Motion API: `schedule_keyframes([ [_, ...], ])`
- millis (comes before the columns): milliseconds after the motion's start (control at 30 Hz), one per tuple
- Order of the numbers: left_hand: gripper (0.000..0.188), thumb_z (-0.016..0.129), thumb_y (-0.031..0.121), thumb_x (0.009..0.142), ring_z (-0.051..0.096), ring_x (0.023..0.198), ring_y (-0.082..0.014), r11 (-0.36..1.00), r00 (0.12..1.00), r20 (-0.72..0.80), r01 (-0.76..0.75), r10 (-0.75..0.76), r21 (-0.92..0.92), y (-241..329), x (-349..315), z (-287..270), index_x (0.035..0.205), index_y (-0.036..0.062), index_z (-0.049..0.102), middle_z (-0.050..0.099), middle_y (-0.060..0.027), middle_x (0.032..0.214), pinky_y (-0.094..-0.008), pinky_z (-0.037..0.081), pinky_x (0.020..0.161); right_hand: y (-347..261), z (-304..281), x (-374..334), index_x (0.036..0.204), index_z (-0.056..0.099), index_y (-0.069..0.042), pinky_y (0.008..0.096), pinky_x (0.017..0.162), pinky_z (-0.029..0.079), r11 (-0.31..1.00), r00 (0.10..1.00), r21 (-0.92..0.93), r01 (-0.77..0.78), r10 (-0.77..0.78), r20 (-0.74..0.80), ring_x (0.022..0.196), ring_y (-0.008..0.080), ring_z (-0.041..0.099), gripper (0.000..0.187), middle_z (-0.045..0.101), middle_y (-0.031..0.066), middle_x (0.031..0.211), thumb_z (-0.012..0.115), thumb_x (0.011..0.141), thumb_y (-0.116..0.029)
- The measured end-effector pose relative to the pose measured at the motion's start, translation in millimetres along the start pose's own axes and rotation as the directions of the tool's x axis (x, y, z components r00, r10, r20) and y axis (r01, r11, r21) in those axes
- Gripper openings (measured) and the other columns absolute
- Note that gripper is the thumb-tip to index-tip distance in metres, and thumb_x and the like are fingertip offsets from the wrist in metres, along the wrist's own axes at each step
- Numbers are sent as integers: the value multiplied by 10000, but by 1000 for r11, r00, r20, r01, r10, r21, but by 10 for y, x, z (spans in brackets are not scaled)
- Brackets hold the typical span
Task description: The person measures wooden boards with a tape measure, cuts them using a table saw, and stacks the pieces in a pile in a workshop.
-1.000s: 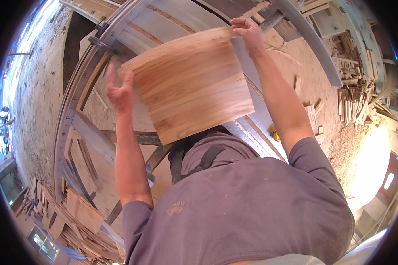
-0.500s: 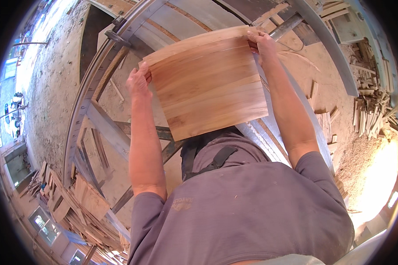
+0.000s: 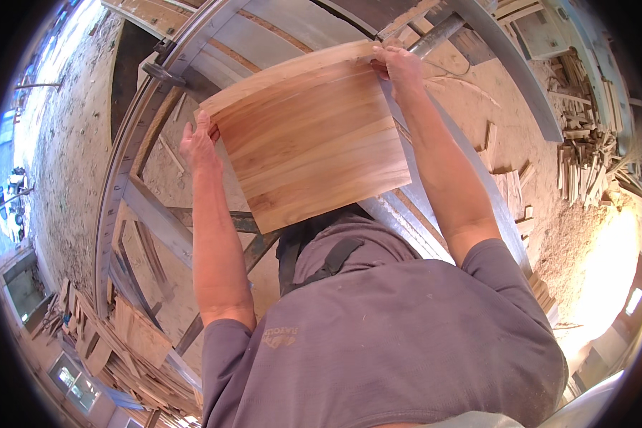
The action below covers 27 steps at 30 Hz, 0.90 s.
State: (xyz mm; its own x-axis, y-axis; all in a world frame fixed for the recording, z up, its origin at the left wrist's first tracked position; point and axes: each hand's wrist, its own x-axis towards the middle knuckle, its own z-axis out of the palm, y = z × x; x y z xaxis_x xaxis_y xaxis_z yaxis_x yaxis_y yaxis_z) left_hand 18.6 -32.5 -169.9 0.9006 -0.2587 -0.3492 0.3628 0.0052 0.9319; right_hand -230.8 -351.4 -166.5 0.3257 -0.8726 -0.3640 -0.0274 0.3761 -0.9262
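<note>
A broad wooden panel (image 3: 314, 143), made of several joined boards with brown grain, is held in front of my body between both hands. My left hand (image 3: 202, 143) grips its far left corner, fingers partly behind the edge. At the far right corner my right hand (image 3: 401, 68) pinches the edge, thumb and fingers wrapped round it. The near edge of the panel comes close to my waist. Below and beyond it, partly covered, lies a metal machine bed (image 3: 267, 36) with brown strips set into it.
A metal rail (image 3: 114, 182) with a clamp-like fitting (image 3: 162, 73) runs along the left. Scrap wood is heaped at lower left (image 3: 96, 335) and stacked at right (image 3: 585, 167). A bar (image 3: 439, 36) juts out beyond my right hand. Dusty floor (image 3: 75, 135) stretches left.
The panel and both hands appear slightly farther left in the picture, and the surroundings shift left too. Both hands keep their hold on the panel.
</note>
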Motion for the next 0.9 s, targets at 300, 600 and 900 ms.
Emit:
schedule_keyframes([
  [300, 973, 774, 277, 946, 697, 994, -220, 996, 999, 46, 2, -7, 94, 36, -15, -40, 1560, -156, 157, 679, -174, 1192, -333, 558, 896, -98, 62, -103, 908, 711, -7, 260, 581, 461, 1000, 999, -5, -14, 14, -35, 655, 99, 602, 208, 672, 17, 772, 813, 845, -177],
  [600, 930, 785, 280, 939, 698, 977, -203, 992, 999, 33, -4, 0, 124, 34, -5, -51, 1545, -155, 231, 696, -158, 1145, -321, 566, 874, 89, -13, 121, 1041, 733, 13, 257, 658, 498, 903, 988, -406, 138, -154, -5, 747, 117, 649, 298, 721, 50, 857, 757, 925, -261],
  [900, 864, 798, 294, 923, 697, 965, -201, 987, 999, -11, -33, 36, 159, 37, -51, 23, 1498, -163, 343, 695, -146, 1142, -310, 566, 841, 208, -93, 222, 1270, 658, 96, 395, 997, 507, 778, 979, -614, 131, -200, -44, 1162, 353, 682, 766, 707, 288, 1189, 774, 833, -521],
])
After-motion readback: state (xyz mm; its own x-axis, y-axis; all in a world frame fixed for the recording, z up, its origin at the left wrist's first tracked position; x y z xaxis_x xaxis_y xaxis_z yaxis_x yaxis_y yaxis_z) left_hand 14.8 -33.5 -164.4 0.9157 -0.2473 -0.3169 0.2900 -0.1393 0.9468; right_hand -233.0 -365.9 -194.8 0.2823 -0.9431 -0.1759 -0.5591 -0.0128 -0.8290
